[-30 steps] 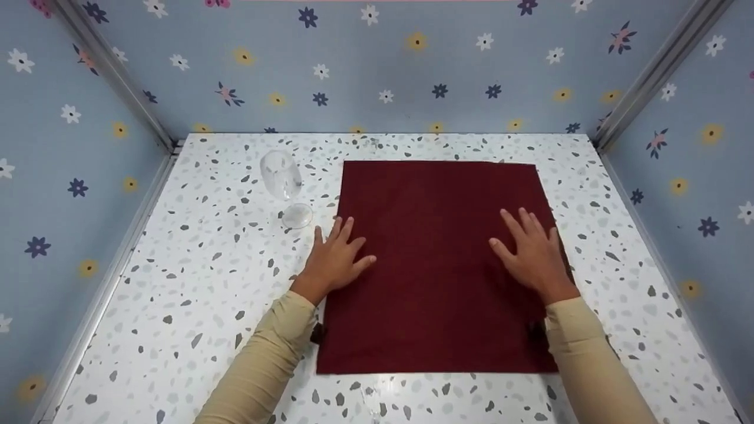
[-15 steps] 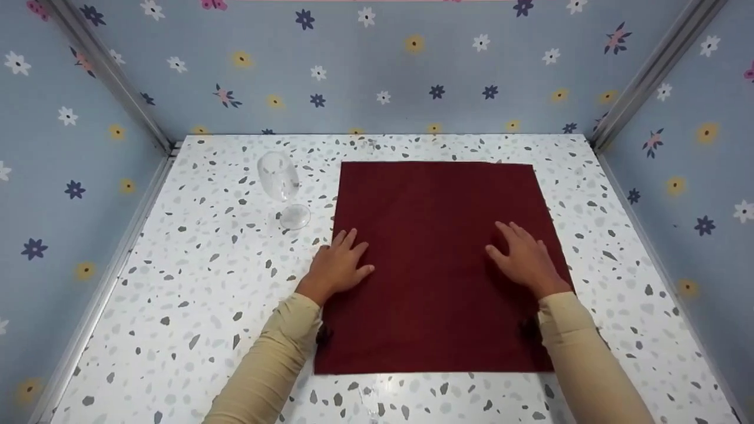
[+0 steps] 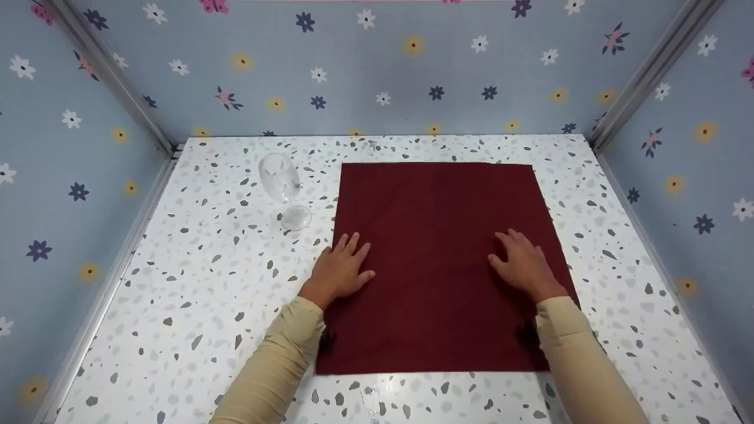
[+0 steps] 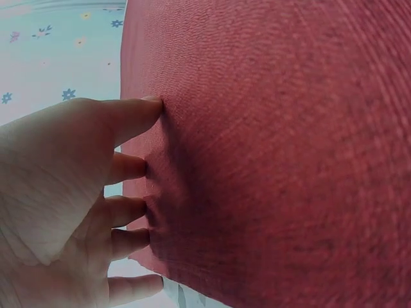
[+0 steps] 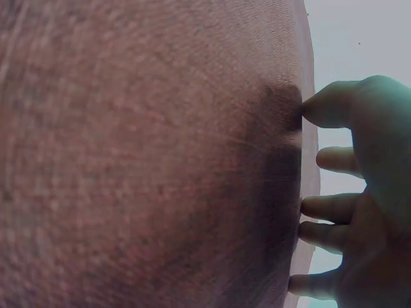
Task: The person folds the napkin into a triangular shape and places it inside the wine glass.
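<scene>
A dark red cloth [image 3: 436,235], roughly square, lies flat on the speckled white table. My left hand [image 3: 340,270] rests on its left edge with the fingers spread; in the left wrist view the thumb and several fingertips touch the cloth, and the little finger reaches past its border. On the right part of the cloth lies my right hand [image 3: 524,265], fingers extended forward. The right wrist view shows its fingertips [image 5: 314,228] at the fabric's surface. Neither hand grips anything.
A clear stemmed glass [image 3: 280,179] stands on the table to the left of the cloth, beyond my left hand. Blue flowered panels [image 3: 406,65] enclose the table at the back and both sides. Metal rails [image 3: 654,76] run along the corners.
Both hands have slid back toward me over the cloth, the right one somewhat more. The cloth and glass have stayed in place.
</scene>
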The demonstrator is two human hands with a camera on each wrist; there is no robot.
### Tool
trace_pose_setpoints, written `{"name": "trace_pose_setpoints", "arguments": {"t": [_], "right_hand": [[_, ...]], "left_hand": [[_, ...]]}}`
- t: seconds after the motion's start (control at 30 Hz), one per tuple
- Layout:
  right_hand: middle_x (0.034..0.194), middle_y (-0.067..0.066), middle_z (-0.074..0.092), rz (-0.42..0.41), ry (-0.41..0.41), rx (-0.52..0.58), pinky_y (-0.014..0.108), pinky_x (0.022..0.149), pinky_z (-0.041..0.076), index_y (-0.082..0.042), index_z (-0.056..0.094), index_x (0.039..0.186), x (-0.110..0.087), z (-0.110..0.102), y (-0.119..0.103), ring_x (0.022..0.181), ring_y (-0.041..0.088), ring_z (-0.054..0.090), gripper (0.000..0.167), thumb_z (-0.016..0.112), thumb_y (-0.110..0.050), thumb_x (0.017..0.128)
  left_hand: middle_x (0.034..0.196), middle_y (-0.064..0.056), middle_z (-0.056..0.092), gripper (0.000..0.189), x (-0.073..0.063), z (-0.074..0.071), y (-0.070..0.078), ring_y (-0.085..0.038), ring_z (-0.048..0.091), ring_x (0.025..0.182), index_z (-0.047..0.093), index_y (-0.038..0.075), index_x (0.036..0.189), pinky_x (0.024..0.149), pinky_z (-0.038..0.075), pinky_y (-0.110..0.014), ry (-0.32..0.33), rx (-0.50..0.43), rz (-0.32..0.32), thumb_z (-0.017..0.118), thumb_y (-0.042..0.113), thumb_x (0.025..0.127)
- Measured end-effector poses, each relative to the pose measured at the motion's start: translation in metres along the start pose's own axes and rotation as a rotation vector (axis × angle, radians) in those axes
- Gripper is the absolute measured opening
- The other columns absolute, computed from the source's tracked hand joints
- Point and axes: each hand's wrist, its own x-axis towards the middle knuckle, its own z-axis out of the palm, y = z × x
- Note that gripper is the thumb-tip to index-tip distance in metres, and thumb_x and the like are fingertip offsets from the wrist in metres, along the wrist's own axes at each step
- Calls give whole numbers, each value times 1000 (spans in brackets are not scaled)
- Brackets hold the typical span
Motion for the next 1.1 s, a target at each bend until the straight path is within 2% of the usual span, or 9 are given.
{"name": "trace_pose_setpoints", "arguments": {"t": [0.3, 0.67, 0.87, 1.1], "right_hand": [[154, 30, 33, -22, 21, -26, 73, 108, 20, 4, 50, 142, -6, 1, 1, 143, 47, 27, 54, 58, -29, 100], [152, 30, 37, -48, 36, -34, 73, 106, 24, 5, 56, 136, -16, 2, 3, 141, 47, 32, 48, 61, -25, 99], [149, 30, 40, -74, 59, -55, 70, 105, 29, 5, 59, 132, -19, 2, 2, 137, 48, 36, 46, 63, -24, 97], [145, 28, 46, -52, 53, -78, 69, 100, 35, 3, 63, 129, -13, -5, 2, 132, 48, 42, 43, 62, -27, 98]], "left_hand": [[162, -17, 27, 64, -9, 2, -1, -37, 21, 149, 40, 12, 155, 113, 23, -64, -3, -69, -19, 53, 46, 102], [159, -15, 34, 56, -18, 7, -1, -36, 26, 148, 49, 14, 150, 112, 24, -65, 32, -131, -27, 57, 42, 101], [156, -15, 39, 50, -20, 7, -3, -37, 31, 146, 56, 12, 144, 111, 28, -64, 57, -202, -26, 59, 36, 101], [156, -17, 37, 51, -22, 11, -5, -38, 27, 147, 55, 7, 144, 112, 23, -66, 88, -292, -17, 62, 33, 100]]}}
